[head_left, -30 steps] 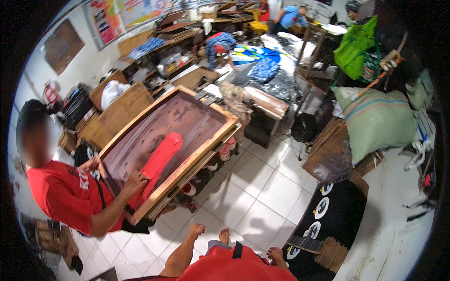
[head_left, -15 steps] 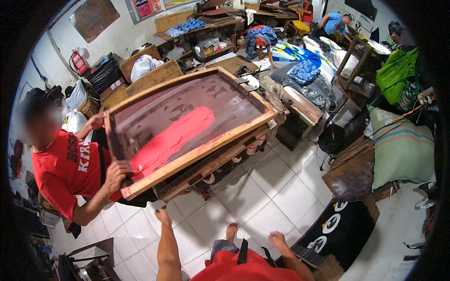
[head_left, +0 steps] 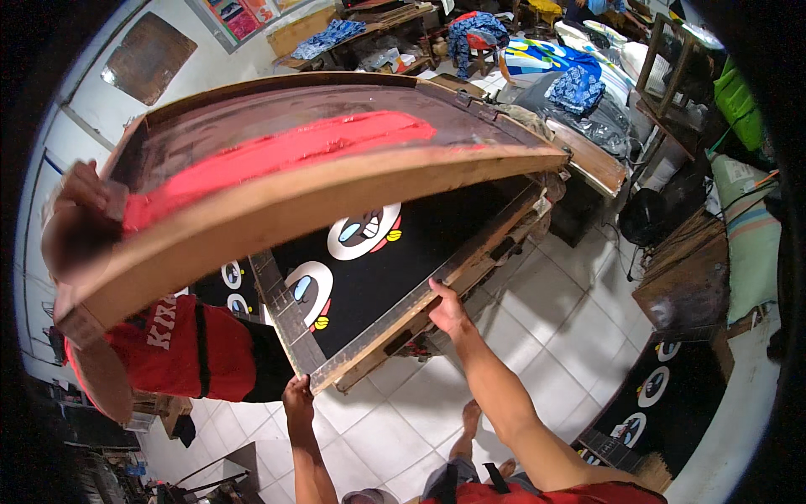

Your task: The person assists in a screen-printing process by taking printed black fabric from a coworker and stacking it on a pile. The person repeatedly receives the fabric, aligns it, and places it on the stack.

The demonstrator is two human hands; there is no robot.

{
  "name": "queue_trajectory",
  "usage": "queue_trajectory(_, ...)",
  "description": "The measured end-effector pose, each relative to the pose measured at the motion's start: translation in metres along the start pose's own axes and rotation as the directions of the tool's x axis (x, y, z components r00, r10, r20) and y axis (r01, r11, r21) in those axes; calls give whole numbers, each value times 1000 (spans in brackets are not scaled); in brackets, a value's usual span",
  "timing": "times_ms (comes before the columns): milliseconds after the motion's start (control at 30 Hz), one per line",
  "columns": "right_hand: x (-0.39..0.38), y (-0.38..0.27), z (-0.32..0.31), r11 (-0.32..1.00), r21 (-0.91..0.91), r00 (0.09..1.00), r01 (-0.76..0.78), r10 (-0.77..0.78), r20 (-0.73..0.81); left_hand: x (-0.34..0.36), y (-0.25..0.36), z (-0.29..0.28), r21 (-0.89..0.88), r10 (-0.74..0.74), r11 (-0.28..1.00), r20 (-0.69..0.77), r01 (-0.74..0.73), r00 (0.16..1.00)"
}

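A printing board [head_left: 382,334] with black fabric [head_left: 437,244] stretched over it lies in front of me; round white cartoon prints [head_left: 365,231] show on the cloth. My left hand [head_left: 298,396] is closed on the board's near left corner. Farther right, my right hand [head_left: 450,309] grips its near edge, thumb on top. Above the board tilts a wooden-framed printing screen [head_left: 336,191], raised on its near side and hinged at the far right, with a streak of red ink [head_left: 294,151] across its mesh. A co-worker in a red shirt [head_left: 189,344] holds the screen's left end.
Another board with black printed fabric [head_left: 655,386] leans at the lower right, near a stuffed pale green sack [head_left: 747,235]. Blue patterned cloth [head_left: 579,91] and plastic-wrapped bundles lie at the back right. White floor tiles [head_left: 537,361] run beneath the work table.
The co-worker has lifted the screen off the board, uncovering the black printed fabric. Both my hands have come forward from hanging low and taken hold of the board.
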State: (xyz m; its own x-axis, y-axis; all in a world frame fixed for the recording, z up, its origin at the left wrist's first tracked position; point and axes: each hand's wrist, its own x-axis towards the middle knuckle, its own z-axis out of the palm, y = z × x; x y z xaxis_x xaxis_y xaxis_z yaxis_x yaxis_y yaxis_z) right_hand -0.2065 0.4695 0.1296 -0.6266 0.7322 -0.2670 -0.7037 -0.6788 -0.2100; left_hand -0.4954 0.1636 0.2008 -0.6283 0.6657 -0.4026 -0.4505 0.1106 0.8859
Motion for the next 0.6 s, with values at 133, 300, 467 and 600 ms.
queue_trajectory(133,-8,-16,10,998,-41,999,-39,38,-5,-23,2,15,32,9,999,-128,-5,992)
queue_trajectory(300,-99,-31,16,980,-194,981,-40,1,-196,-77,16,10,155,-5,987,-212,39,977)
queue_trajectory(467,-245,-21,-22,993,-48,984,105,-110,-139,-140,24,-3,111,167,985,-398,-133,902)
queue_trajectory(600,-391,-13,-73,994,27,986,110,-106,-125,-194,30,3,227,332,934,-277,-274,902)
